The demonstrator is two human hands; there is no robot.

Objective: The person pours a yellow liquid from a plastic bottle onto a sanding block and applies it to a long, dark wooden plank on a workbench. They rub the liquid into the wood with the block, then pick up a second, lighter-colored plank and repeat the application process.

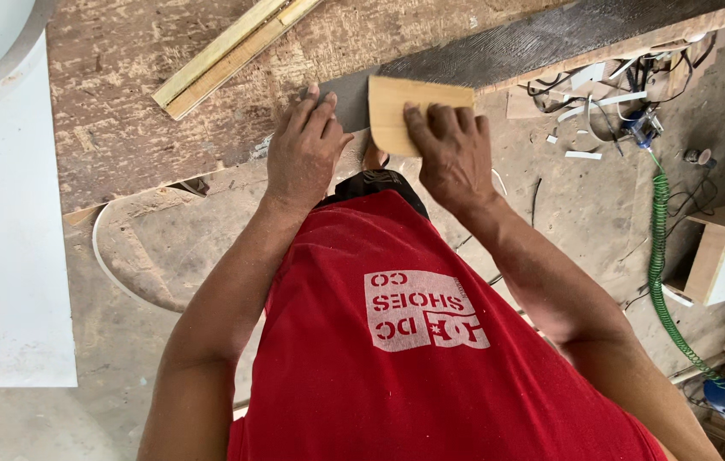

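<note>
The worn wooden table (123, 111) fills the upper left of the view, its top scuffed and pale-streaked. Across it, running from the centre toward 2 o'clock, lies a long dark grey strip (550, 38) of thin laminate-like sheet with a tan underside edge. It looks stiff along its length yet likely to flex and snap if lifted by one end; being so flat, it is best held by pressing down on its face or pinching its long edges near the middle.

At 11 o'clock a pale yellow-green batten (226, 51) lies slantwise, well apart from the hands. A white board (12, 213) stands at 9 o'clock, and a green coiled hose (660, 248) trails over the floor at 3 o'clock.

The left hand (304, 149) lies flat on the near end of the dark strip, fingers (311, 102) spread and pressing, gripping nothing. The right hand (452, 154) clasps a small tan wooden block (405, 107), thumb and fingers closed about its lower edge, the block resting on the strip just beside the left hand. The block appears light, rigid and easy to hold by its edges.
</note>
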